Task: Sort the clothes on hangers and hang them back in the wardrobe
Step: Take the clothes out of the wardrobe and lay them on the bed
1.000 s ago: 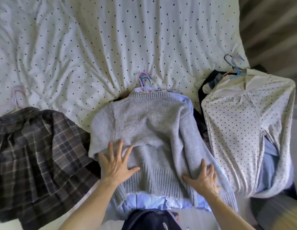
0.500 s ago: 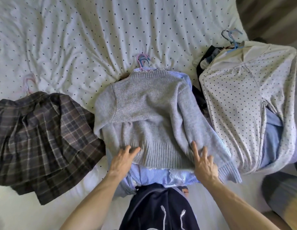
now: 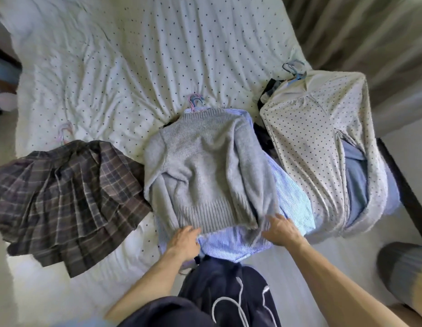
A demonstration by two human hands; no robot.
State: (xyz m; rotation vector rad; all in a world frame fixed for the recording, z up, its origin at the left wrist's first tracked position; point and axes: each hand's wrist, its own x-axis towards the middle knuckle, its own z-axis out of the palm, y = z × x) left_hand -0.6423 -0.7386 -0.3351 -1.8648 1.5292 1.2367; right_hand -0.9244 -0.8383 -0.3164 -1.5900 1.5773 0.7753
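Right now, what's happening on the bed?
A person is sorting hangered clothes laid on a dotted bedsheet. Both hands are at the hem of the middle pile: the left hand and the right hand grip the lower edge of a grey sweater lying over a blue striped shirt. A plaid skirt lies on the left, a dotted top on the right. Nothing is lifted yet.

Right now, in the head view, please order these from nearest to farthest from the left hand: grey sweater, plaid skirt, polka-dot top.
1. Grey sweater: its hem touches the left hand, centre pile.
2. Plaid skirt: to the left.
3. Polka-dot top: far right, beyond the right hand.
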